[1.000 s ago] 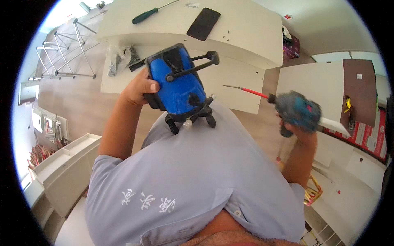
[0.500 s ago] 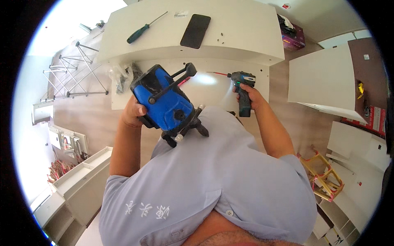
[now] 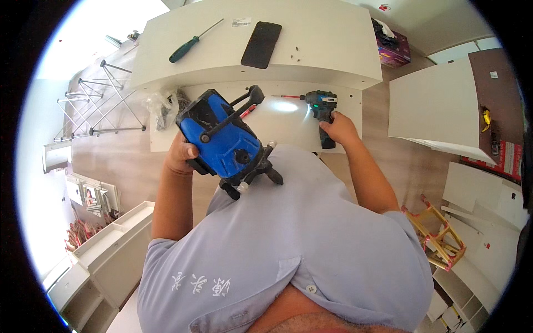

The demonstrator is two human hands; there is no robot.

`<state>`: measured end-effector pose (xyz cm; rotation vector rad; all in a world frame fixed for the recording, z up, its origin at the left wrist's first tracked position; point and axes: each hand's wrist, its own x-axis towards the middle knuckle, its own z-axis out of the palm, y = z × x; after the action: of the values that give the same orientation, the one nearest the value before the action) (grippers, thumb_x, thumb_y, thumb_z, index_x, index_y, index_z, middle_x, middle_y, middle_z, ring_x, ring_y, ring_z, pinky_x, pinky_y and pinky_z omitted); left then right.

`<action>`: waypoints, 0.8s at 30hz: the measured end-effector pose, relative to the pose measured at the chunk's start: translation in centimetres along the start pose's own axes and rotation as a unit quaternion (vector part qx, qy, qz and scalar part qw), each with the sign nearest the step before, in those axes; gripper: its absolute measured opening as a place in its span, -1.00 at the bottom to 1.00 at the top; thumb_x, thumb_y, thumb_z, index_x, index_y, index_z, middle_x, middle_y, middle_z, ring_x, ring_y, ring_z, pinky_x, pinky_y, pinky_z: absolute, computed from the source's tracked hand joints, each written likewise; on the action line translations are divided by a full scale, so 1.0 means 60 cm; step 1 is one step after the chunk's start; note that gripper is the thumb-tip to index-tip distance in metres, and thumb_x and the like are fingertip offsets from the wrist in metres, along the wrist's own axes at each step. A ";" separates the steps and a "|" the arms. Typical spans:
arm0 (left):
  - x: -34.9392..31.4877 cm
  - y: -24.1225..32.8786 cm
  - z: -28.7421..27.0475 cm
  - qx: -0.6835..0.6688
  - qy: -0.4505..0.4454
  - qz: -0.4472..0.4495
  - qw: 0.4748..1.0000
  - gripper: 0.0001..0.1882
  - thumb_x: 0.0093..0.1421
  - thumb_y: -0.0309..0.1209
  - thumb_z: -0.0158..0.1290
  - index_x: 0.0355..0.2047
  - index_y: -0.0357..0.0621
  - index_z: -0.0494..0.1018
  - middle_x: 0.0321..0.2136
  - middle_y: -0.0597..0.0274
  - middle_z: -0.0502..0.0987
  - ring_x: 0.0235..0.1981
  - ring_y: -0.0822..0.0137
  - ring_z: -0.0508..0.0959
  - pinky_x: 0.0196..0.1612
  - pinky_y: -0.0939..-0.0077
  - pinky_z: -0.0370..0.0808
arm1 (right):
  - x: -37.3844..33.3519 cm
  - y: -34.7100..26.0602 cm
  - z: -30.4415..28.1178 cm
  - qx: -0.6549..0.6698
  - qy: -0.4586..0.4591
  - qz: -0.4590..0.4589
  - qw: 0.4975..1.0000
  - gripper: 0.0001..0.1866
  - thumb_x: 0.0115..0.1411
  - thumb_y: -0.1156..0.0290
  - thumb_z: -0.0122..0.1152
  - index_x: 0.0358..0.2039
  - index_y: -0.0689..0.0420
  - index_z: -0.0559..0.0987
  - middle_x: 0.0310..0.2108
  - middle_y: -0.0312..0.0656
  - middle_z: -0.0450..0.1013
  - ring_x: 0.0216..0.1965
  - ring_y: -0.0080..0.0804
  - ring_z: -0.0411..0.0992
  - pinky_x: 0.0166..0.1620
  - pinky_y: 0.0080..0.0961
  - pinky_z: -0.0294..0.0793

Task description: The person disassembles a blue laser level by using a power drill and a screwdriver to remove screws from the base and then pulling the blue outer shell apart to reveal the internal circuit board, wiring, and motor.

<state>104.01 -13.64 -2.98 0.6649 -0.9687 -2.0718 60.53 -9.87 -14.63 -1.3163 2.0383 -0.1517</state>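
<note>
My left hand [image 3: 182,155] is closed around the side of a blue and black laser level [image 3: 225,139], which I hold tilted in front of my chest. Its black carrying handle sticks up to the right, and its short legs point toward my shirt. A dark cordless drill [image 3: 323,111] with a long red-tipped bit is over the white lower board [image 3: 288,130], its lamp lighting a bright spot there. My right hand [image 3: 341,130] has its thumb and fingers on the drill's grip; the far-side fingers are partly hidden. Behind the level, a red pen-like thing [image 3: 248,112] shows in part.
On the raised white panel [image 3: 200,69] lie a green-handled screwdriver [image 3: 184,50], a black phone [image 3: 261,45] and several small screws [image 3: 296,57]. A plastic bag [image 3: 162,109] sits left of the level. Folding metal frames [image 3: 100,100] stand left; a white cabinet [image 3: 436,105] and yellow stool [image 3: 438,236] are right.
My right hand has shifted the drill slightly up and left, and its grip sits more at the handle's right side. The laser level stays nearly in place in my left hand.
</note>
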 end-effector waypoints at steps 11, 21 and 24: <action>0.032 0.023 0.065 -0.002 0.000 -0.003 1.000 0.18 -0.21 -0.09 0.57 0.34 -0.38 0.24 0.16 -0.10 0.51 0.18 0.00 0.55 0.22 0.02 0.53 | -0.264 -0.280 -0.172 0.096 0.103 -0.523 0.840 -0.68 0.18 0.12 0.42 -0.32 0.14 0.65 -0.39 -0.13 0.56 -0.38 -0.20 0.56 -0.28 -0.29 0.56; 0.019 0.010 0.055 -0.017 -0.013 -0.009 1.000 0.16 -0.20 -0.10 0.56 0.35 -0.35 0.25 0.18 -0.07 0.49 0.18 0.03 0.54 0.24 0.06 0.50 | -0.271 -0.285 -0.184 0.172 0.193 -0.523 0.812 -0.76 0.13 0.42 0.40 -0.52 0.15 0.47 -0.57 -0.21 0.33 -0.55 -0.29 0.29 -0.45 -0.46 0.32; 0.014 0.005 0.047 -0.032 -0.013 0.002 0.999 0.16 -0.20 -0.11 0.57 0.35 -0.34 0.25 0.18 -0.07 0.49 0.19 0.02 0.53 0.24 0.04 0.51 | -0.186 -0.233 -0.139 0.174 0.160 -0.324 0.916 -0.66 0.21 0.18 0.38 -0.49 0.18 0.52 -0.57 -0.11 0.40 -0.53 -0.13 0.40 -0.41 -0.27 0.41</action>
<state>101.67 -13.26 -1.18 0.6027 -0.9133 -2.1041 68.78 -9.39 3.28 -1.7570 1.6272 -1.0411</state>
